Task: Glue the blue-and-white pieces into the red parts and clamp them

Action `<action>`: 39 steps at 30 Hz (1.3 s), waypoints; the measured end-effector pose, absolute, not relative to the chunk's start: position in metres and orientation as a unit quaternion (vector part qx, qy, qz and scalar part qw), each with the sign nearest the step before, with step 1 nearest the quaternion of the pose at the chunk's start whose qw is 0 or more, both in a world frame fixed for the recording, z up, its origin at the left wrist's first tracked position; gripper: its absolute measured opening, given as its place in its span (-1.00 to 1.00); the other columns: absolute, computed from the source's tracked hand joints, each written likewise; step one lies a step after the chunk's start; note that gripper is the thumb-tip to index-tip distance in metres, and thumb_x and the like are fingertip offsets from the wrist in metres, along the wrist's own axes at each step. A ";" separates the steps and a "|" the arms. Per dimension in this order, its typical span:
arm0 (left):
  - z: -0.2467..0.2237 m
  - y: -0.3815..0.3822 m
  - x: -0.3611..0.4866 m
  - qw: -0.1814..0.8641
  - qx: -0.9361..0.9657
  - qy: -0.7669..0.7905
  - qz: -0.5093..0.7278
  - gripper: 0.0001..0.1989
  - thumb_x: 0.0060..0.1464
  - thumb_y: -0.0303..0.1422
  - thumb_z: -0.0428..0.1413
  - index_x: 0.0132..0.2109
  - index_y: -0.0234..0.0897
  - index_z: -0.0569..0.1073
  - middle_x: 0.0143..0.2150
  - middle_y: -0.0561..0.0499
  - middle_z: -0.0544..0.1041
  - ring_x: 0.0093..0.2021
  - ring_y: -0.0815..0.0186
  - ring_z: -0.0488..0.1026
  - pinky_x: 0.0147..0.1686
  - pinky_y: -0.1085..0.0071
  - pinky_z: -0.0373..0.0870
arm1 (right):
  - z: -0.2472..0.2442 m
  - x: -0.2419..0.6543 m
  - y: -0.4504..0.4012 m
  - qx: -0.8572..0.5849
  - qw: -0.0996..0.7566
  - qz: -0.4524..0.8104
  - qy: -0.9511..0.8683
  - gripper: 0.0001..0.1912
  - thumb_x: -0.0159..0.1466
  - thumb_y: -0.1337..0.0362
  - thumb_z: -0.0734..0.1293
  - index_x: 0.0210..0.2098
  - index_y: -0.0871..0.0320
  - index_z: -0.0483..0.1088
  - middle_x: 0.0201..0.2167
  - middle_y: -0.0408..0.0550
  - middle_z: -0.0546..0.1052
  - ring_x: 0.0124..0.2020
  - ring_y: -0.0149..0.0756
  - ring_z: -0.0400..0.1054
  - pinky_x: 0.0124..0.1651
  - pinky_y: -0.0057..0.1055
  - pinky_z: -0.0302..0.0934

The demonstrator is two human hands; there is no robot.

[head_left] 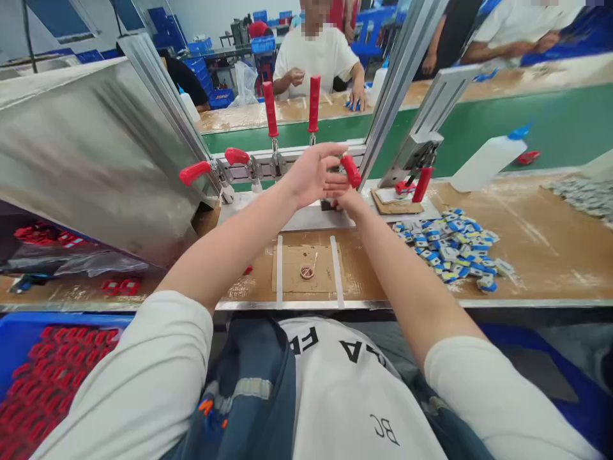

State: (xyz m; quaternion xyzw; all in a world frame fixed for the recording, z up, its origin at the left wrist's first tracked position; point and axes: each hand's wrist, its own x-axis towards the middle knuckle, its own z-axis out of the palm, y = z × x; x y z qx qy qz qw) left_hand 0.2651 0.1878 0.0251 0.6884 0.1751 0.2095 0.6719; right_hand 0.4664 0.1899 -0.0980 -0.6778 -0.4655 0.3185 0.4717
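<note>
My left hand (313,176) is raised over the clamp fixture, its fingers stretched out and spread beside a red clamp handle (351,171). Whether it touches that handle, I cannot tell. Just below it, my right hand (350,200) reaches in at the clamp's foot, close to a small dark block (327,205). Its fingers are largely hidden behind the left hand. Two more red handles (270,110) stand upright on the metal rail, and two others (195,172) are tilted over at the left. All sit above a white base plate (306,220).
A pile of blue-and-white small parts (454,246) lies right of the fixture, near a white bottle (488,163). A small round cup (307,272) sits on taped cardboard in front. A blue bin (57,319) of red parts stands lower left. Another person sits opposite.
</note>
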 end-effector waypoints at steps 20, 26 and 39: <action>-0.111 0.160 0.120 0.015 0.884 0.459 0.089 -0.85 0.17 -0.32 0.21 -0.14 -0.27 0.58 -0.14 -0.37 0.59 0.05 -0.31 0.48 0.01 -0.04 0.39 | -0.104 0.401 0.032 -0.631 0.157 0.170 -0.741 -0.68 0.43 0.07 0.23 -0.35 0.11 0.43 -0.40 -0.05 0.54 -0.35 -0.24 0.34 -0.27 -0.35 -0.02; -0.118 0.147 0.160 0.239 0.855 0.390 0.245 -0.78 0.18 -0.32 0.25 -0.02 -0.19 0.57 -0.04 -0.13 0.66 0.01 -0.01 0.56 0.07 0.14 0.44 | -0.107 0.390 0.030 -0.573 0.099 0.172 -0.795 -0.56 0.46 -0.04 0.28 -0.43 0.10 0.31 -0.45 -0.07 0.49 -0.38 -0.27 0.29 -0.30 -0.36 -0.08; -0.174 0.150 0.192 0.526 0.729 0.284 0.333 -0.54 0.06 -0.32 0.37 0.12 -0.25 0.59 0.12 -0.12 0.59 -0.05 0.23 0.61 0.02 0.30 0.59 | -0.104 0.383 0.025 -0.553 0.186 0.289 -0.759 -0.42 0.49 -0.02 0.22 -0.58 0.10 0.03 -0.63 -0.25 0.09 -0.53 -0.43 -0.03 -0.36 -0.35 -0.16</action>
